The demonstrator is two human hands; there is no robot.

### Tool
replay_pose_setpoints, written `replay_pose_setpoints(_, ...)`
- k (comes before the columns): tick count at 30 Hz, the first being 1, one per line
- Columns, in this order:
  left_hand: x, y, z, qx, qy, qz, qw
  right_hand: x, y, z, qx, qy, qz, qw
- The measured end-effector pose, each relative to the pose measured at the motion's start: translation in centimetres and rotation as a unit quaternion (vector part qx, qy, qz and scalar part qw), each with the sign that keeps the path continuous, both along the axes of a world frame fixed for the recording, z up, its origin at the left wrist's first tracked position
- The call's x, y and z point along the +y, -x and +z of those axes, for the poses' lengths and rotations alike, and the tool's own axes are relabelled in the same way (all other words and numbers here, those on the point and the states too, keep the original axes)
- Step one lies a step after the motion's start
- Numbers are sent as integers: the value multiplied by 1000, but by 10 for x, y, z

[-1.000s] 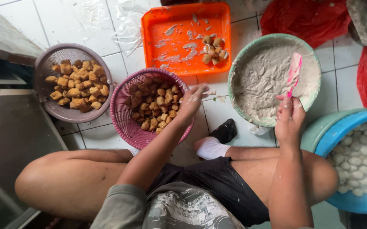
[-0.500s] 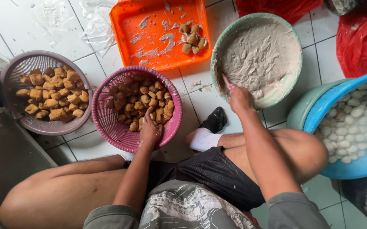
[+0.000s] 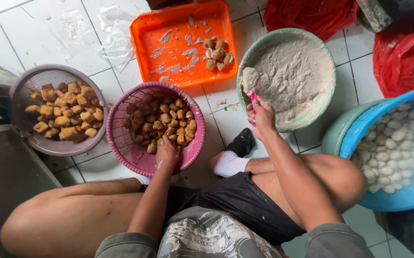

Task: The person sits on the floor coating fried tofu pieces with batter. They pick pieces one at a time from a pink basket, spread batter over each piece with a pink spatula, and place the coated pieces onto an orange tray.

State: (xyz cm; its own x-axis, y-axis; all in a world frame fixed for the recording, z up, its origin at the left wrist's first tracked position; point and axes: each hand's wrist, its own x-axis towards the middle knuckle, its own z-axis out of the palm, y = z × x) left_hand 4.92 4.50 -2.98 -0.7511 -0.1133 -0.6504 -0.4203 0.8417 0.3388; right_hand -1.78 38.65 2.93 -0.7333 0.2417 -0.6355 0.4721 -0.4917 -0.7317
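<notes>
Two hands: left hand (image 3: 166, 153) gripping tofu puffs (image 3: 164, 125), right hand (image 3: 261, 114) clasping spatula (image 3: 253, 99).

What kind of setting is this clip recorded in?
Likely a home or small-vendor food prep spot on a tiled floor. The person sits low among a pink basket of fried tofu, a green bowl of grey paste and a blue tub of white balls.

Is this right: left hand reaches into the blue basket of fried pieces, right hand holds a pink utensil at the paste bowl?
Not quite. In the head view the left hand reaches into the pink basket of fried pieces. The right hand does hold the pink utensil at the paste bowl.
</notes>
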Motion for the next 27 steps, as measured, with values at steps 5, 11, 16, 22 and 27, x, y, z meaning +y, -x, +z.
replay_pose_setpoints(5,-26,6,-1,60,9,-46,997,1,7,56,74,128,-29,989)
replay_pose_setpoints(11,-55,14,4,68,-45,-12,997,10,-20,141,101,114,-4,988)
replay_pose_setpoints(16,-54,41,41,60,-124,97,986,1,-34,155,112,132,-3,985)
replay_pose_setpoints(22,33,65,133,-11,-645,179,743,-19,-35,147,122,37,44,991)
replay_pose_setpoints(27,92,55,198,-171,-708,207,654,-25,-38,162,209,-61,131,967)
